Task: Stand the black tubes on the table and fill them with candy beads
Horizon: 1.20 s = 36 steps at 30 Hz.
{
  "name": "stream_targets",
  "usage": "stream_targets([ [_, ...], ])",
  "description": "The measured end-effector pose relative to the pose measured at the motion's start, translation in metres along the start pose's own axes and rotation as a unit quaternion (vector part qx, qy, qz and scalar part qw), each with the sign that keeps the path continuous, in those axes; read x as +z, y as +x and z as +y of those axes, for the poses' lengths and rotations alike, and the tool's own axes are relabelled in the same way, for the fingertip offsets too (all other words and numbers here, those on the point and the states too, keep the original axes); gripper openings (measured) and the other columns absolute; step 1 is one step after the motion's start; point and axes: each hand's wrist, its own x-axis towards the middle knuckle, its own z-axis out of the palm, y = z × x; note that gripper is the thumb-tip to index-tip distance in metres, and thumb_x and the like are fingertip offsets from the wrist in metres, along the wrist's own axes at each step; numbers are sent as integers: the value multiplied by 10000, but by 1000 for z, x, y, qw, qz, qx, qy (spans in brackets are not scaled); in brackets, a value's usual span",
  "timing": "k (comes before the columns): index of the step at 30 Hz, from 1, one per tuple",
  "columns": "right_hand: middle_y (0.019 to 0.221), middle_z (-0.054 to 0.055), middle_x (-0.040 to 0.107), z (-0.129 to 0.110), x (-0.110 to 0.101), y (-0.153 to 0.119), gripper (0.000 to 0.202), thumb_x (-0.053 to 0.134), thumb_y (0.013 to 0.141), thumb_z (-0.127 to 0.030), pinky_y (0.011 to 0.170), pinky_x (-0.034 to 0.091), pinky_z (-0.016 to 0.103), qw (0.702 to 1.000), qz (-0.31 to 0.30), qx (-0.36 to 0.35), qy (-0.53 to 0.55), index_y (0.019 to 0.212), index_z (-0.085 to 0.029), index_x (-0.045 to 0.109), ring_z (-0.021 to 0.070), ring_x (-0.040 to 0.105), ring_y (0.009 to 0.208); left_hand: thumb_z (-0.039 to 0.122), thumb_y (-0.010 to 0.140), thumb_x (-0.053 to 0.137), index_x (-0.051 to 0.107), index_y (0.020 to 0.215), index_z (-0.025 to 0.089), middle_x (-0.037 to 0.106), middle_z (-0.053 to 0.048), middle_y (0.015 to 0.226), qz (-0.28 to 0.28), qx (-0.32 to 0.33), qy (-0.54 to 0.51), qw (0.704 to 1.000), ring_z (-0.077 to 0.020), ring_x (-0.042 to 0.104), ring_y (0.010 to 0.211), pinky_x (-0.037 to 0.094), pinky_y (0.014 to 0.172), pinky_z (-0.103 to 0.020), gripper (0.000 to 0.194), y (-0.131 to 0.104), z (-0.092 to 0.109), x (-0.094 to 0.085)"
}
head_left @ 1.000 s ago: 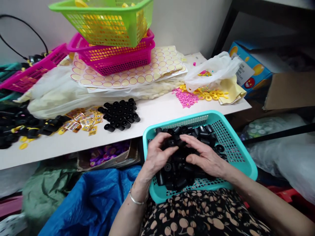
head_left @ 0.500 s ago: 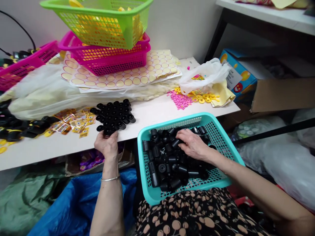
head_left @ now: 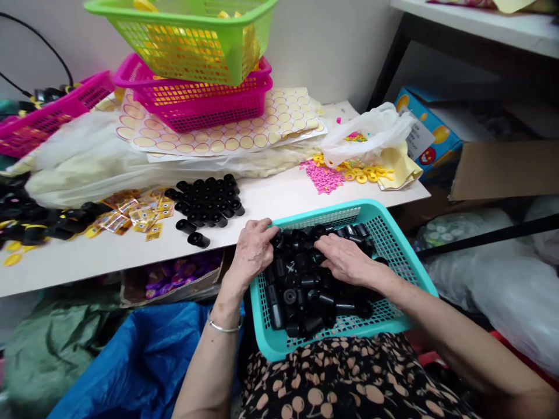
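A turquoise mesh basket [head_left: 360, 203] full of loose black plastic cylinders [head_left: 289, 297] rests at my lap. My left hand [head_left: 255, 250] reaches across the basket's left rim, its fingers bent round a black cylinder [head_left: 276, 240] at the edge of the heap. Deeper in the basket is my right hand [head_left: 343, 256], fingers curled down among the pieces, and what they grip is hidden. On the tabletop, a close-packed group of black cylinders [head_left: 208, 201] stands upright. Two cylinders sit at its near side, the closest one [head_left: 198, 239] a little apart.
Left of the group lie small printed packets [head_left: 142, 212] and black-and-yellow pieces [head_left: 65, 224]. Behind are pink baskets [head_left: 209, 110], a green basket [head_left: 179, 49] and sticker sheets [head_left: 244, 139]. Pink beads [head_left: 323, 177] and yellow rings [head_left: 364, 173] lie at the right, near a cardboard box [head_left: 502, 169].
My left hand has moved right from the tabletop group to the basket, leaving cylinders at the group's near side. My right hand stays in the basket, nearly unmoved. The view has shifted slightly.
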Motion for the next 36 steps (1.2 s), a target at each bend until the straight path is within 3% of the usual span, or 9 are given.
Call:
stream_targets([
  [2,1074,92,569,4,-3,-6,287,536,800,-153,884,407,387,987,45,17,155,1086,-170,558,231,505,1004,73,679,457,636,967,220,532,-70,1104,-58,9,42,997,-235,438,907,412,774,-365,370,5,2,-3],
  [4,1062,53,573,5,-5,-10,308,576,793,-184,886,424,366,932,79,43,351,1100,-196,565,197,527,984,84,684,458,645,963,226,499,-89,1093,-76,10,80,994,-249,429,905,403,761,-384,365,10,4,-4],
  [8,944,0,593,3,-6,-15,304,706,704,-233,790,505,334,730,82,87,673,987,-212,596,144,581,844,67,690,441,664,928,225,482,-107,1018,-92,13,109,990,-254,428,869,395,723,-388,363,17,8,-3],
  [11,920,6,616,-1,-6,-16,357,753,671,-247,757,539,334,630,65,100,768,986,-208,590,143,619,814,64,685,462,664,922,212,501,-112,1078,-84,35,104,990,-263,433,907,402,753,-403,344,17,5,-2],
  [14,896,11,634,-4,-5,-16,410,744,702,-263,752,548,323,594,61,99,796,1072,-219,571,153,651,812,99,715,507,655,938,205,548,-97,1107,-60,72,78,992,-271,447,972,408,824,-425,289,15,-4,-1],
  [18,922,12,632,-4,-3,-15,362,730,725,-256,720,554,289,581,76,89,805,1057,-208,593,139,649,793,194,781,558,640,942,192,630,-76,1038,15,113,-11,993,-269,482,1063,400,923,-447,181,12,-17,4],
  [22,922,10,631,-7,-2,-16,332,741,706,-231,663,547,254,577,99,81,807,1008,-198,608,113,617,752,234,755,637,639,964,172,657,-78,963,121,90,-226,962,-225,579,990,456,902,-390,218,8,-7,7],
  [27,908,11,638,-20,-7,-17,329,730,724,-241,747,530,293,600,175,77,777,1019,-209,587,119,614,757,172,699,671,654,898,157,630,-80,944,66,10,-459,886,-178,608,865,501,683,-270,201,1,35,4],
  [36,1002,21,625,-24,-1,-16,333,701,758,-197,869,462,280,739,261,46,620,1064,-221,572,142,590,949,144,695,664,686,869,143,634,-39,807,-3,-6,-433,902,-116,545,678,410,562,-223,175,-1,63,2],
])
